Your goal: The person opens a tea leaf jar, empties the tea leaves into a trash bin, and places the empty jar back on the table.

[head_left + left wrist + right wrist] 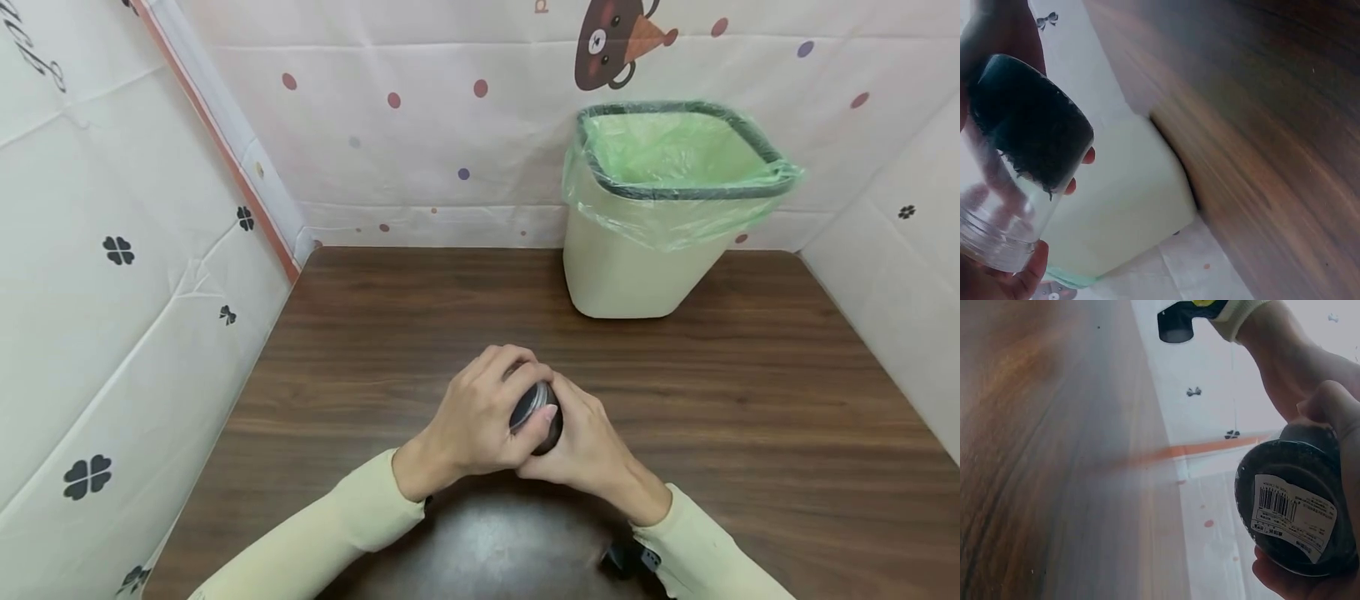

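Observation:
A clear jar (1029, 125) with dark, shredded, leaf-like contents is held between both hands over the table. My left hand (480, 408) grips its top end, thumb and fingers curled round the rim. Round the body, nearer the base, my right hand (588, 437) holds the jar. The left wrist view shows ridges at the neck, with left fingertips against them and the contents lying toward the base. On the jar's bottom (1294, 509), a white barcode label (1291, 515) faces the right wrist camera. Fingers hide much of the top in the head view.
A cream waste bin (637, 267) lined with a green bag (675, 150) stands at the back right of the brown wooden table (375, 308). Patterned white sheets (420, 142) hang behind and at both sides. A dark device (630, 558) sits at the right wrist.

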Tool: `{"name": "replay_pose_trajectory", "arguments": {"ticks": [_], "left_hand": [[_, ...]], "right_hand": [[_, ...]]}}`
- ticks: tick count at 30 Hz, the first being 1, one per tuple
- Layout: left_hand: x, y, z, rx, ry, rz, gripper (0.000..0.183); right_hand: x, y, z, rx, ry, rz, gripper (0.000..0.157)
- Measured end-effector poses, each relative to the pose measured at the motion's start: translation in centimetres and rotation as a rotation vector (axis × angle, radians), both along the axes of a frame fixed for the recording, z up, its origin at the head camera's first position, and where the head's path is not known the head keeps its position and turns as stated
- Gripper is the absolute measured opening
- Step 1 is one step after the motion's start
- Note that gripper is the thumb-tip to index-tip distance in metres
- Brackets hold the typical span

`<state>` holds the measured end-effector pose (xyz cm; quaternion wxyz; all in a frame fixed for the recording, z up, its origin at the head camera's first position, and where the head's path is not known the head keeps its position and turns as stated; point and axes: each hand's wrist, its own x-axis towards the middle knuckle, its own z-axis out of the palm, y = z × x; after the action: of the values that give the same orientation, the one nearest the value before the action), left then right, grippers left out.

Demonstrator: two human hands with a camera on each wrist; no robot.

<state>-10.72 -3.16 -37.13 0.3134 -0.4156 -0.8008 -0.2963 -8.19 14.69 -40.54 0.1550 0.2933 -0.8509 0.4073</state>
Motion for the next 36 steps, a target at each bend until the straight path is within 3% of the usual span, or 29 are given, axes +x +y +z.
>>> {"name": "replay_pose_trajectory", "arguments": {"ticks": [9, 17, 21, 25, 28, 36], "left_hand": [[0.5, -0.5, 0.6, -0.053, -0.176, -0.095, 0.041], [0.7, -2.0, 1.0, -0.223, -0.176, -0.229, 0.062], [0.8, -2.9, 0.9, -0.285, -0.084, -0.271, 0.070], [0.9, -3.7, 1.0, -0.281, 0.067, -0.328, 0.068], [0.9, -3.9, 1.4, -0.283, 0.150, -0.382, 0.065], [0.4, -3.8, 2.0, -0.309, 0.294, -0.446, 0.056]], "right_hand": [[-0.1, 0.6, 0.1, -0.017, -0.055, 0.072, 0.088], [-0.2, 1.4, 0.3, -0.015, -0.108, 0.132, 0.081], [-0.4, 1.8, 0.5, -0.050, -0.170, 0.213, 0.086], [-0.6, 1.9, 1.1, -0.084, -0.256, 0.315, 0.087], [-0.6, 2.0, 1.6, -0.075, -0.270, 0.358, 0.081], [-0.6, 1.5, 1.8, -0.070, -0.143, 0.452, 0.069]]}}
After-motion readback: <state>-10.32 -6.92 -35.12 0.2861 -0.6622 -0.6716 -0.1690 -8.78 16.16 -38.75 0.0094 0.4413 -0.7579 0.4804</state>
